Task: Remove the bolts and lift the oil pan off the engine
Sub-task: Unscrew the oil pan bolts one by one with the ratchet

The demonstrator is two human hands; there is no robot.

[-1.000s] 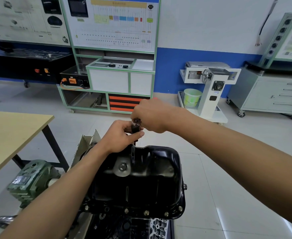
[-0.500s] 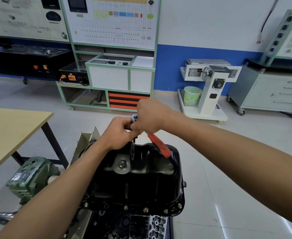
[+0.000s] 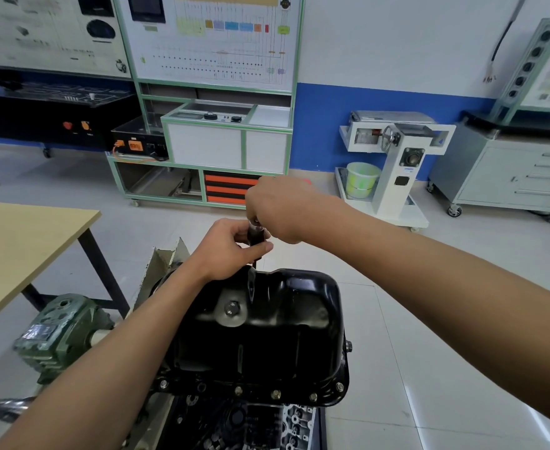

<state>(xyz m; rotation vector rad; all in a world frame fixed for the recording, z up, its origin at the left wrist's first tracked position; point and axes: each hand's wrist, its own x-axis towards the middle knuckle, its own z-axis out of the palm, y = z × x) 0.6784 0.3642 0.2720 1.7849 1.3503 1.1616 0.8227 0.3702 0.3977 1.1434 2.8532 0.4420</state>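
Observation:
A glossy black oil pan (image 3: 286,332) sits bottom-up on the engine (image 3: 257,427), with several bolts along its near flange (image 3: 275,393) and a drain plug (image 3: 231,308) on its side. Beyond the pan's far edge, my left hand (image 3: 226,250) pinches a dark upright socket extension (image 3: 255,235). My right hand (image 3: 278,211) grips the ratchet on top of it; only a sliver of its red handle (image 3: 306,181) shows past the knuckles. The tool's lower end and the bolt under it are hidden behind the pan.
A wooden table (image 3: 23,248) stands at the left, with a green gearbox (image 3: 62,329) on the engine stand below it. Training boards on green-framed carts (image 3: 208,131) line the back wall. A white stand (image 3: 397,164) with a green bucket (image 3: 361,178) and a grey drawer cabinet (image 3: 510,170) are at the right.
My right hand has swung the ratchet: its red handle pointed toward me over the pan half a second ago and now points away, almost hidden. My left hand keeps pinching the extension.

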